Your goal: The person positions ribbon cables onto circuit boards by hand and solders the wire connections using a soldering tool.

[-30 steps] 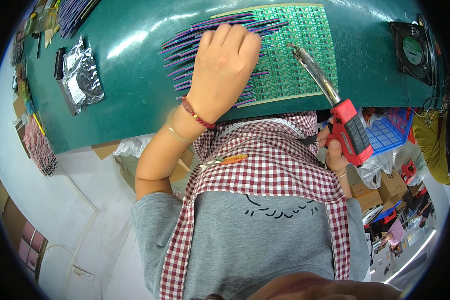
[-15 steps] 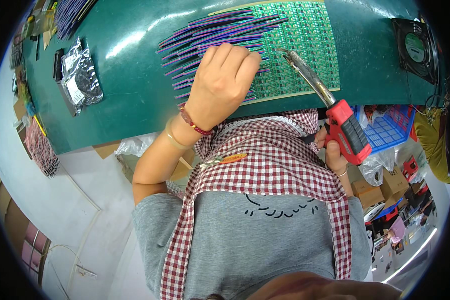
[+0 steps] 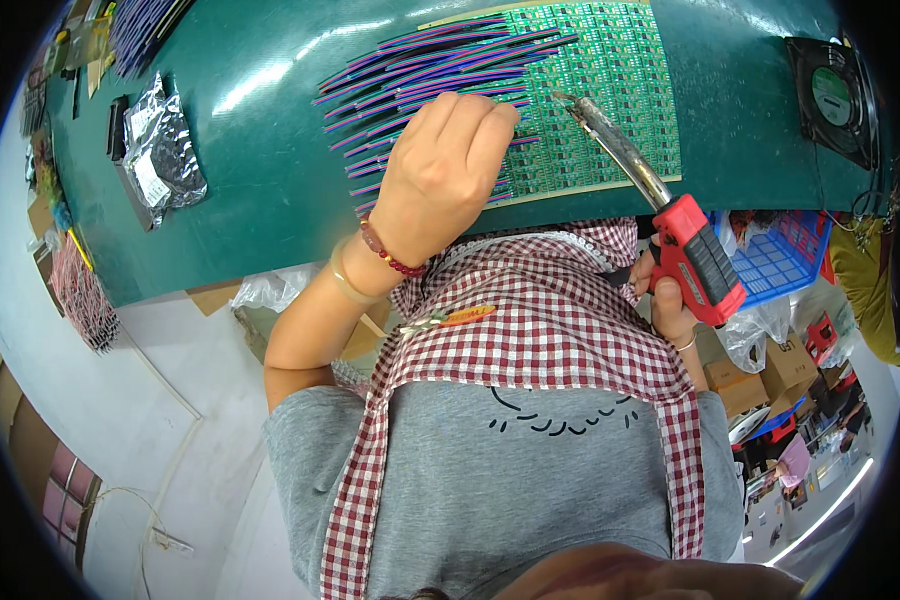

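While your left hand lies palm-down on the bundle of purple wires, its fingers curl loosely over them and press them flat against the green circuit panel rather than gripping any one. Your right hand closes fully around the red handle of the soldering iron, whose tip rests on the panel just right of your left fingertips. Many wires already lie fanned in rows along the panel's left edge on the green desk; judge the soldering as underway. Whether each joint is finished cannot be told. The panel's right part carries no wires.
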